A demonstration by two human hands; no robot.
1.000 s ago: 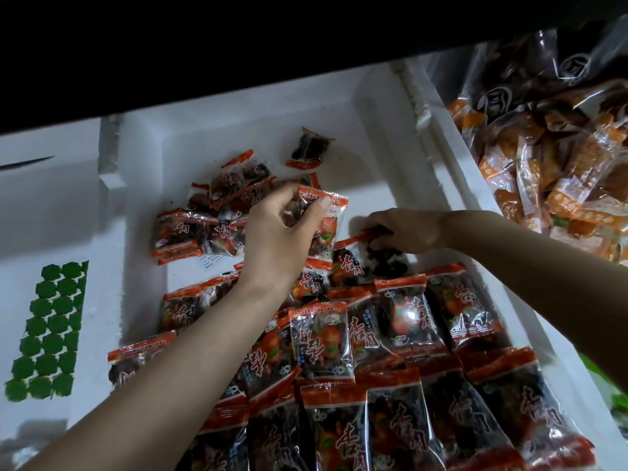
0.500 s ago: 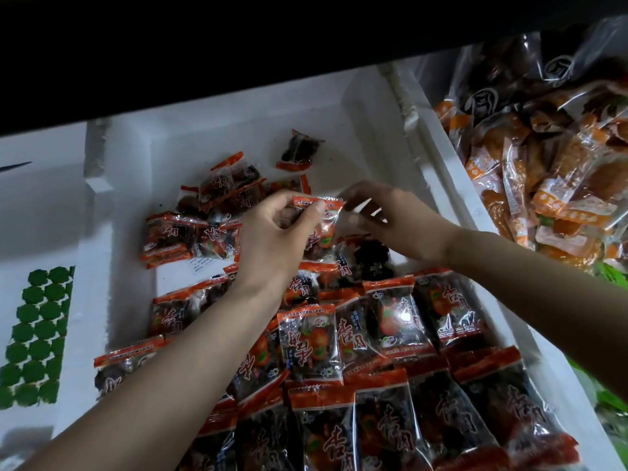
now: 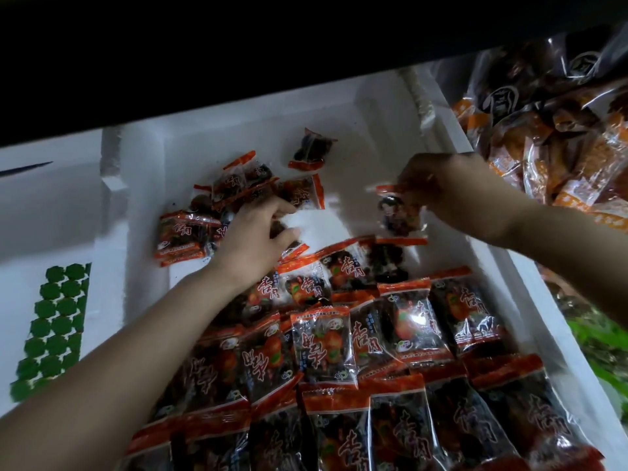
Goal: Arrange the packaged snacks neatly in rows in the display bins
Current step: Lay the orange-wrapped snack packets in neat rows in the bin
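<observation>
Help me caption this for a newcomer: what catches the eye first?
First, the red-and-black snack rows filling the near end of the white bin. Above them, the right hand pinches one packet in the air, while the left hand reaches into the loose pile at the far left.

To my left I record a block of dark green scalloped round stickers [image 3: 54, 328], set in close rows on a flat white foam panel [image 3: 23, 232]. A thin dark slit [image 3: 25, 168] marks that panel further back. A black unlit overhang [image 3: 238, 45] spans the top of my view. At the lower right edge, a blurred bright green patch [image 3: 601, 341]; nature not determinable.
</observation>
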